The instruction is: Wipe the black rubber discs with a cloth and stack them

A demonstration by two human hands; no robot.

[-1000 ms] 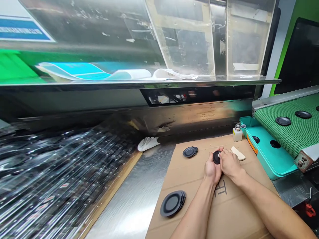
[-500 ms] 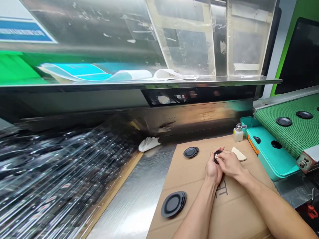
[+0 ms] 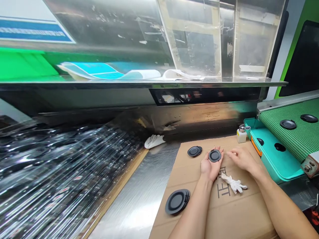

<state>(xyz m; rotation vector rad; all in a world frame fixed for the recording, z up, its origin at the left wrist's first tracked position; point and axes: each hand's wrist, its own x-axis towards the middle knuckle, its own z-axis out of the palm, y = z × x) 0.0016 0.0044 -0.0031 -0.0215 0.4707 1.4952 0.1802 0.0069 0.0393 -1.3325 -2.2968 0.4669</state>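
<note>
My left hand [image 3: 211,166] is palm up over the cardboard. A black round disc [image 3: 214,155] with a raised rim rests across its palm and fingers. Just right of it, my right hand [image 3: 241,159] hovers apart from the disc, fingers loosely stretched and slightly blurred, with nothing visible in them. Below that hand, a crumpled white cloth [image 3: 234,184] lies on the cardboard sheet [image 3: 196,179]. Two short stacks of black discs sit on the same sheet: small discs [image 3: 194,151] at the back left and larger discs [image 3: 177,201] nearer me.
A white pump bottle [image 3: 241,134] stands by a teal bin [image 3: 286,166] holding black discs. More discs ride on a green conveyor belt [image 3: 296,132]. Left are a white glove [image 3: 154,141] and clear plastic-covered parts [image 3: 74,172]. A metal shelf [image 3: 174,81] overhangs the back.
My right hand has moved off the disc to the right, and my left hand has opened flat beneath it. The white cloth now lies on the cardboard. The cream pad seen earlier is hidden.
</note>
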